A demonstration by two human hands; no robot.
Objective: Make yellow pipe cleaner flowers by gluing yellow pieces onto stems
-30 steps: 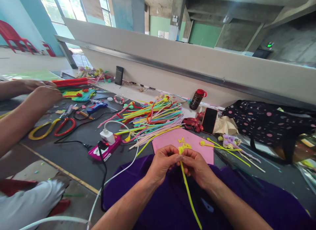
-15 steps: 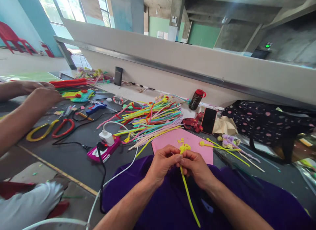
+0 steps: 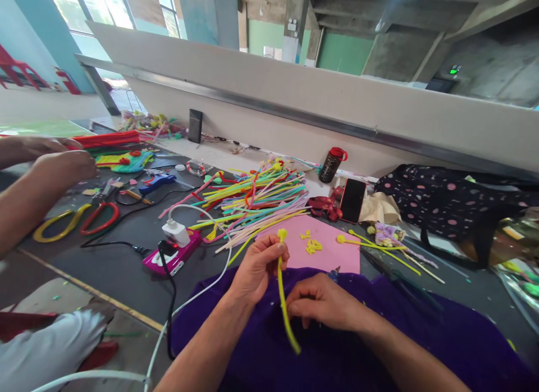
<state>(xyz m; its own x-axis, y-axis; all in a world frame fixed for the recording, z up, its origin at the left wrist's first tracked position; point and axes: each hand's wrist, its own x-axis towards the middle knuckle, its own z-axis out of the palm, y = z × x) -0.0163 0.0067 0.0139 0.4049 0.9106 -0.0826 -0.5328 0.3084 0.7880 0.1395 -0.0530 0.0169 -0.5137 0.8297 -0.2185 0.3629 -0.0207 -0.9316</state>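
My left hand (image 3: 260, 268) is closed and pinches a yellow pipe cleaner (image 3: 283, 291) just under its small knotted yellow head. The stem hangs down, its lower end curving to the right. My right hand (image 3: 324, 302) is lower, to the right of the stem, over the purple cloth (image 3: 252, 347) on my lap. Its fingers are curled in, and what they hold is hidden. A dark bluish pointed tip (image 3: 334, 273) shows just behind this hand. Beyond the hands, small yellow pipe cleaner pieces (image 3: 314, 246) lie on a pink sheet (image 3: 290, 229).
Many coloured pipe cleaners (image 3: 256, 195) are heaped mid-table. A purple power strip (image 3: 185, 254) with cables sits left, beside scissors (image 3: 99, 218). A co-worker's hands (image 3: 63, 167) are far left. At right are a phone (image 3: 352, 200), bottle (image 3: 332, 164) and dotted bag (image 3: 455, 206).
My hands have parted. The left has moved a little left with the yellow pipe cleaner; the right has let go of it and moved down. The yellow pieces on the pink sheet are uncovered.
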